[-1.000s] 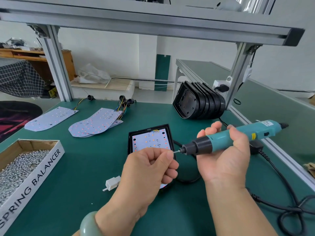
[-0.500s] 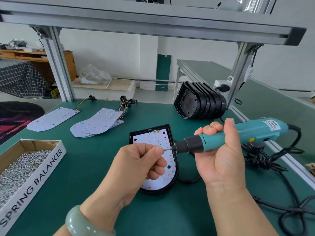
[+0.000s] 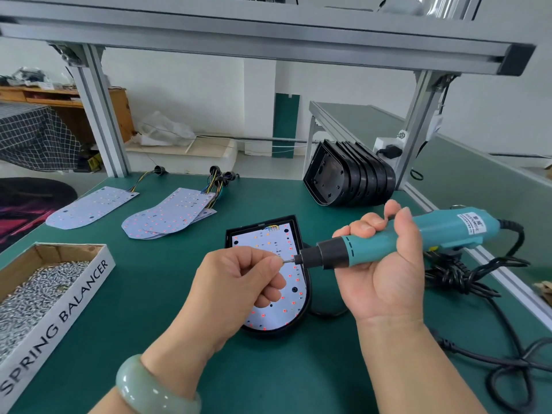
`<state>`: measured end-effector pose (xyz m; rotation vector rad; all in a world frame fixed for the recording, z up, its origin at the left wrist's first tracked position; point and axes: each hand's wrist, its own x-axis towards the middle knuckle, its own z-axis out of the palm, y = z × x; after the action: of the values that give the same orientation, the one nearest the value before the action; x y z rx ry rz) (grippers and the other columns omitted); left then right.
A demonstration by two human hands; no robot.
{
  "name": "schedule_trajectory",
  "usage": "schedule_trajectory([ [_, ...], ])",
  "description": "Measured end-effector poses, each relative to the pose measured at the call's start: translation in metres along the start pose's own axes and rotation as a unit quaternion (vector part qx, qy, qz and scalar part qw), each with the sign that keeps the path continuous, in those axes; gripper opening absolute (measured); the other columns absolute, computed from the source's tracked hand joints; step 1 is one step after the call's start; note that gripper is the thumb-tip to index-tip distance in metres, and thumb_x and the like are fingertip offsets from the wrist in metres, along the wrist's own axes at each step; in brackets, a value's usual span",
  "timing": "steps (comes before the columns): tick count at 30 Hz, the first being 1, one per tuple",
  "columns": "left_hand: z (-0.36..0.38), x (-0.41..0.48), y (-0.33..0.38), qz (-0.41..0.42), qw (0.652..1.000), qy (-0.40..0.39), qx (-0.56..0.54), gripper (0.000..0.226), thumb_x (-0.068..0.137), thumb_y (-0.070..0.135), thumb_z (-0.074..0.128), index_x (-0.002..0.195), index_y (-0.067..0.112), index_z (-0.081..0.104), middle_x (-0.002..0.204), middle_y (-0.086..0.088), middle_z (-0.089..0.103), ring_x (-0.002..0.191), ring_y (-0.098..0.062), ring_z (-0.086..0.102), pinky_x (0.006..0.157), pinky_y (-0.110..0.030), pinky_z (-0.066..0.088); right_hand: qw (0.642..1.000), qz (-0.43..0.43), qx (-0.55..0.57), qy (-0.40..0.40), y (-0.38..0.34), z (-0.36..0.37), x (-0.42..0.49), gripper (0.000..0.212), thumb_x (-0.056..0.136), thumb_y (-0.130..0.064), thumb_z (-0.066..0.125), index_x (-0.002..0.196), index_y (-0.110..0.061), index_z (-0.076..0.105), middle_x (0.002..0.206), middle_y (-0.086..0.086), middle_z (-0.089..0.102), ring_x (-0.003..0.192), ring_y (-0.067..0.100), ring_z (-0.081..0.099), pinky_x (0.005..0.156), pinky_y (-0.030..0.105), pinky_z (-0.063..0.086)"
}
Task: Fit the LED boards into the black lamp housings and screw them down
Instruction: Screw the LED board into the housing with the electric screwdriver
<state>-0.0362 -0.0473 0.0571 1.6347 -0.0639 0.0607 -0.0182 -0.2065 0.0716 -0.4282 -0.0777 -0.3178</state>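
Pinching a screw (image 3: pixel 286 261), the left hand (image 3: pixel 239 282) holds it at the bit of the screwdriver (image 3: pixel 367 249) gripped level by the right hand (image 3: pixel 385 279), just above the LED board (image 3: pixel 268 312).

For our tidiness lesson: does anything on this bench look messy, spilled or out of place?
Only the black cord: it lies in a knotted tangle on the bench, right of the right hand. Nothing looks spilled or broken.

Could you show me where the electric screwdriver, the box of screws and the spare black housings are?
electric screwdriver (image 3: pixel 448 231): head view, on its teal body.
box of screws (image 3: pixel 74 297): head view, on its white lettered side wall.
spare black housings (image 3: pixel 352 180): head view, mid-stack.
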Motion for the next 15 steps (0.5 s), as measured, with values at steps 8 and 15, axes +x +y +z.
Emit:
schedule_trajectory([
  [8, 0.0003, 0.0008, -0.0029, 0.027, 1.0, -0.014, 0.006, 0.023, 0.087, 0.011, 0.065, 0.067, 0.019, 0.074, 0.066, -0.005, 0.072, 0.052, -0.01, 0.062, 0.049, -0.016, 0.047, 1.0, -0.008, 0.008, 0.008, 0.0001, -0.0003, -0.0001, 0.017, 0.079, -0.037, 0.061, 0.09, -0.025, 0.055, 0.065, -0.011, 0.047, 0.051, 0.005, 0.047, 0.06, 0.021, 0.048],
  [15, -0.007, 0.0072, 0.0025, -0.005, 0.993, 0.035, -0.117, 0.037, 0.063, 0.051, 0.067, 0.076, 0.017, 0.076, 0.078, -0.008, 0.075, 0.063, -0.015, 0.069, 0.054, -0.019, 0.053, 0.999, -0.026, 0.006, 0.028, -0.0035, -0.0028, 0.0017, 0.018, 0.081, -0.039, 0.061, 0.092, -0.025, 0.056, 0.066, -0.01, 0.048, 0.053, 0.007, 0.048, 0.065, 0.026, 0.045],
])
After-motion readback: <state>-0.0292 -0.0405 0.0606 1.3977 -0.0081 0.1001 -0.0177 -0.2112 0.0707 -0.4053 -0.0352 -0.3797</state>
